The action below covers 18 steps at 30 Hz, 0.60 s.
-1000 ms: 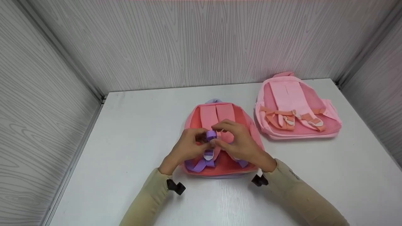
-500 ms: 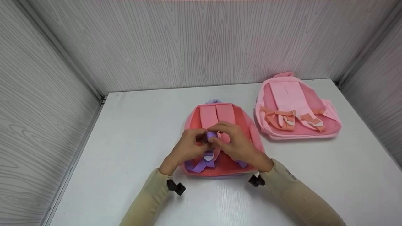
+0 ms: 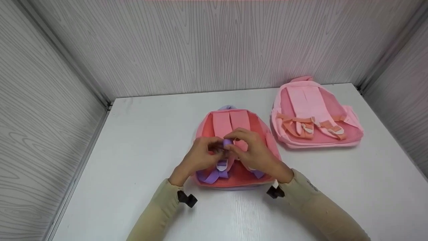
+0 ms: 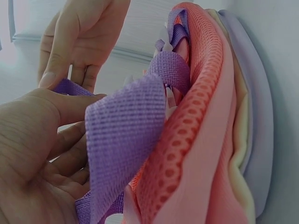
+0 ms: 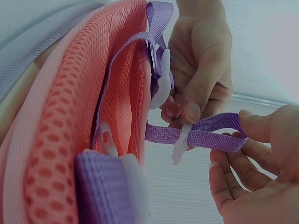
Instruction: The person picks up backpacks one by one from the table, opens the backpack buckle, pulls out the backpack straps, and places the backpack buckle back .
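A coral-pink backpack [image 3: 240, 115] lies back-side up, its mesh panel [image 5: 60, 140] and purple webbing straps showing. With thumb and fingers my left hand [image 3: 200, 155] pinches a white plastic buckle [image 5: 182, 142] at the strap. A loop of purple strap [image 5: 219, 133] passes through that buckle. My right hand [image 3: 255, 154] pinches the loop's end between thumb and fingers, seen closely in the right wrist view. Below the hands, another white buckle [image 3: 222, 165] and a strap tail [image 3: 211, 177] rest on the pack. In the left wrist view a broad purple strap [image 4: 126, 135] partly covers the left fingers.
A second, light pink backpack [image 3: 311, 103] with orange straps lies at the back right, close beside the first. Both are on a white table [image 3: 140, 144]. Wood-grain panels [image 3: 200, 43] enclose the back and sides.
My right hand came in leftward onto the purple loop, then drew back slightly right with it. My left hand has stayed nearly in place, and both backpacks have not moved.
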Each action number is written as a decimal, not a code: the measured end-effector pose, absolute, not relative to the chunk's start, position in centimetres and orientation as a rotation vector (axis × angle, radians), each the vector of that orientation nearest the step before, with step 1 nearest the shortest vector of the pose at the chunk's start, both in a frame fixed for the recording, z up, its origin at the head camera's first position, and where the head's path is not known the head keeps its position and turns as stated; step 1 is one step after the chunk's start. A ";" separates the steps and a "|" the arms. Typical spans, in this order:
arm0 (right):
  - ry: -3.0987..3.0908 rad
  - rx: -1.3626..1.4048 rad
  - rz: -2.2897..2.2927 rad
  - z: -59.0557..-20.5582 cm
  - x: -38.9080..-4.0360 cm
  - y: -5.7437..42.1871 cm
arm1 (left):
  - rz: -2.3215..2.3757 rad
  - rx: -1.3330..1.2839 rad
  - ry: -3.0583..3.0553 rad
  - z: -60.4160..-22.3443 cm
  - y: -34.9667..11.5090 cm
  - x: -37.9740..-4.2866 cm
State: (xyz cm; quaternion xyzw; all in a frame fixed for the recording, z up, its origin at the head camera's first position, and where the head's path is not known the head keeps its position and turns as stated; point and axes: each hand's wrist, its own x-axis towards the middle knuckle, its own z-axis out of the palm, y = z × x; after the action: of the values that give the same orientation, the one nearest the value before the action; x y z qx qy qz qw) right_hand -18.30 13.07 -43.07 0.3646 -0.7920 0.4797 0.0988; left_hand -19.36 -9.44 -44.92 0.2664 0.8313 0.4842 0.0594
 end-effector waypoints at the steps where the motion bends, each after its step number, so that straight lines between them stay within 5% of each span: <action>1: -2.343 1.079 1.422 -43.0 -18.3 13.1 | 1.465 0.803 2.516 -44.9 -9.4 -19.4; 18: -2.320 1.078 1.440 -42.8 -18.2 13.7 | 1.484 0.824 2.516 -45.2 -9.4 -19.5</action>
State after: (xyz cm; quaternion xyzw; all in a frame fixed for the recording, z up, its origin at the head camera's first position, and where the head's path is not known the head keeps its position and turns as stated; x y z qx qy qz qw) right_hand -18.18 13.67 -42.83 0.3651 -0.7862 0.4879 0.1027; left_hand -19.46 -9.38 -45.22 0.2712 0.8278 0.4883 0.0534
